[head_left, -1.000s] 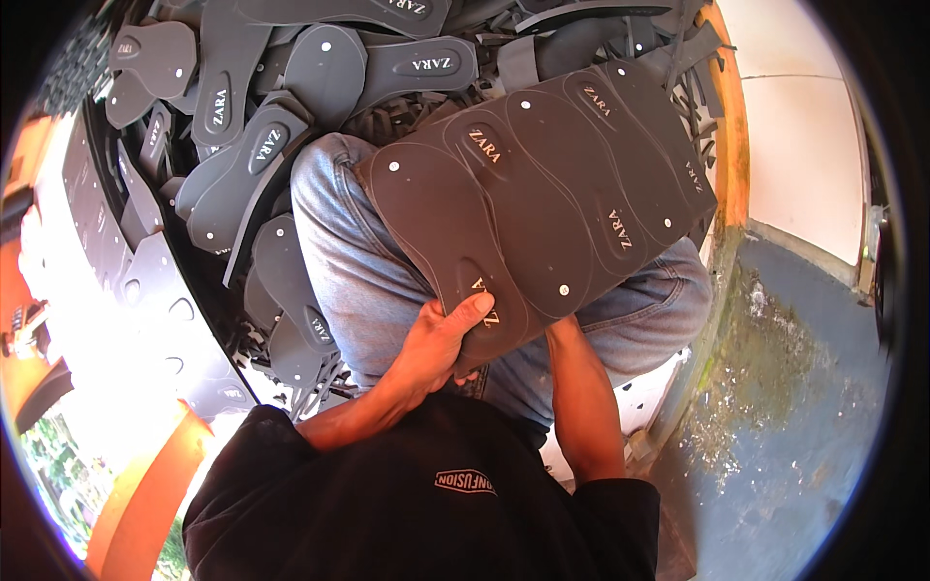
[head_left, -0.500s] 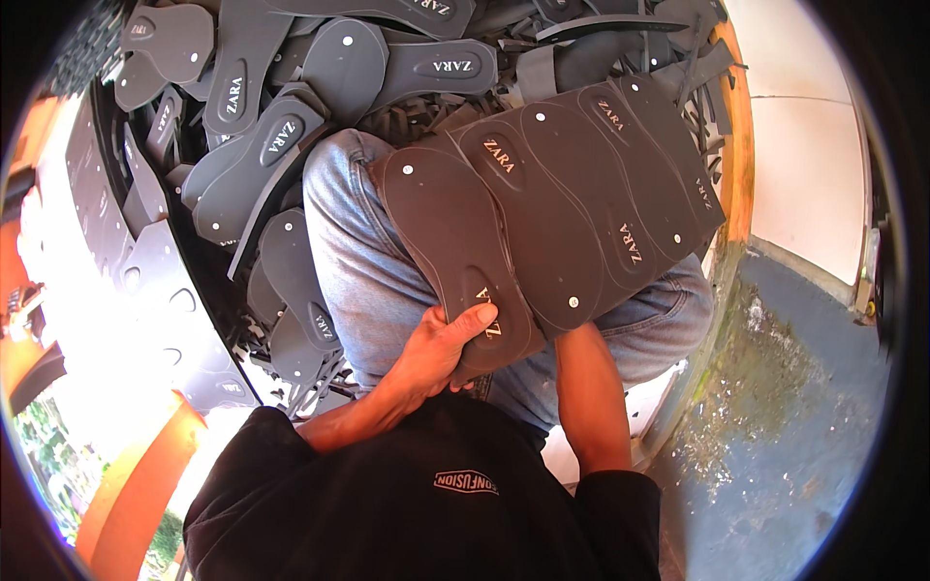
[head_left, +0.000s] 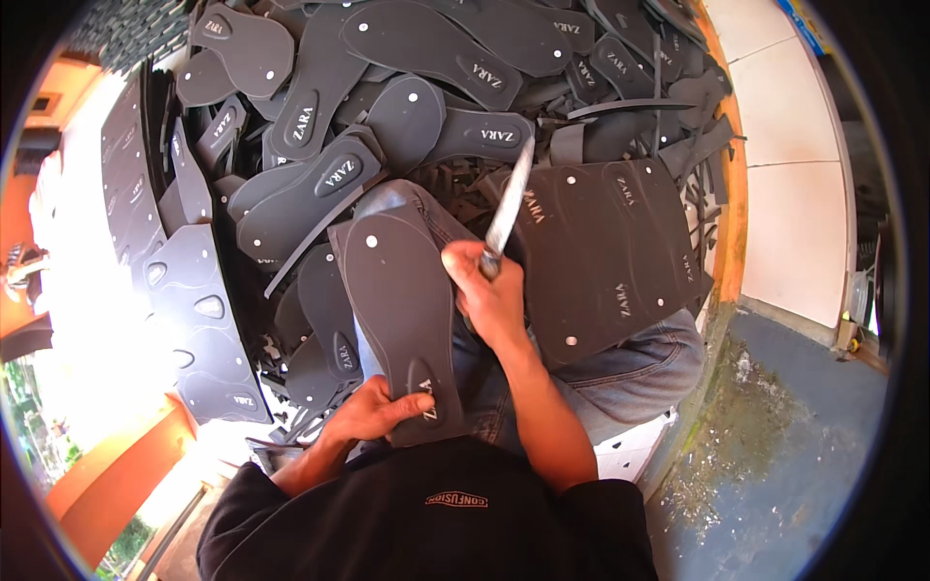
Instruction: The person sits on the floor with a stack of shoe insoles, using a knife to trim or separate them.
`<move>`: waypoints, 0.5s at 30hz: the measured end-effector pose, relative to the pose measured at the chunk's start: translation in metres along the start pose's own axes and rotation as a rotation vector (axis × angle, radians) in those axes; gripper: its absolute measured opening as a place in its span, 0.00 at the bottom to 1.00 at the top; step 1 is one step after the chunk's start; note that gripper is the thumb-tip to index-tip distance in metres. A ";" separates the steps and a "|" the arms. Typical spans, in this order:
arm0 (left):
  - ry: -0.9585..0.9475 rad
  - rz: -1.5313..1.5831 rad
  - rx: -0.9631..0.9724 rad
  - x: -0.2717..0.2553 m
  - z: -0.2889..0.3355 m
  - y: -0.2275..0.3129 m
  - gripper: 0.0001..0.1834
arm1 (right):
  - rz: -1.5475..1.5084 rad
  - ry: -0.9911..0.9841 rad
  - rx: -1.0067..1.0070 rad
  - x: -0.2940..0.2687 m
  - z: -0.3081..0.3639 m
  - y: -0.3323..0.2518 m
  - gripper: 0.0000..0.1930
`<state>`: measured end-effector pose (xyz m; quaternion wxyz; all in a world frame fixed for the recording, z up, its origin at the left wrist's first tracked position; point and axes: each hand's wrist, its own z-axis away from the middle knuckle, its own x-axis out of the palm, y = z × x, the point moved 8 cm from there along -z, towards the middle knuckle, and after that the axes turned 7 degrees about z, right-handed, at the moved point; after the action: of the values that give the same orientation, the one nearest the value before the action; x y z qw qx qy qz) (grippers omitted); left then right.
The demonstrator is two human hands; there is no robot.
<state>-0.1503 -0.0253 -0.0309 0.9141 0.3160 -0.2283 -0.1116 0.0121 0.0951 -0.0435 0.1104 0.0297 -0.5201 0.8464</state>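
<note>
Dark soles lie heaped beyond our lap. Above it, our left hand pinches a sole piece by its near end; our right hand grips a knife. The piece looks light and bendy, probably best held there.

left grip: dark sole piece | right grip: knife, pointing away | dark sheet on right leg

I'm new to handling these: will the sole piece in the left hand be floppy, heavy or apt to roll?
The sole piece is probably light, being thin and gripped by the left hand alone. It may flex slightly, though it looks nearly flat. Rolling seems unlikely, given its broad, flat shape.
</note>
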 end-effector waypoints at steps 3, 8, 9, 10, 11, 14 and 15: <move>-0.150 -0.160 -0.027 0.016 -0.007 0.025 0.18 | -0.163 0.077 0.140 -0.026 0.022 0.005 0.08; -0.438 -0.424 0.042 0.041 -0.030 0.029 0.21 | -0.057 0.224 -0.020 -0.066 0.051 -0.022 0.09; -0.502 -0.447 0.123 0.047 -0.033 0.028 0.22 | -0.045 0.236 -0.064 -0.075 0.056 -0.022 0.09; -0.369 -0.229 0.189 0.045 -0.043 0.047 0.22 | -0.015 0.214 -0.084 -0.085 0.062 -0.020 0.10; -0.254 -0.057 0.208 0.041 -0.056 0.068 0.23 | -0.011 0.201 -0.059 -0.086 0.066 -0.015 0.11; -0.032 0.197 0.200 0.036 -0.093 0.102 0.22 | 0.115 0.176 0.006 -0.082 0.086 -0.003 0.13; 0.008 0.169 0.169 0.036 -0.101 0.101 0.21 | 0.127 0.142 0.036 -0.080 0.091 -0.002 0.13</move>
<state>-0.0635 0.0934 -0.0256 0.8912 0.3720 -0.2592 -0.0134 0.0843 0.0030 -0.0134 0.0926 -0.0611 -0.4965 0.8609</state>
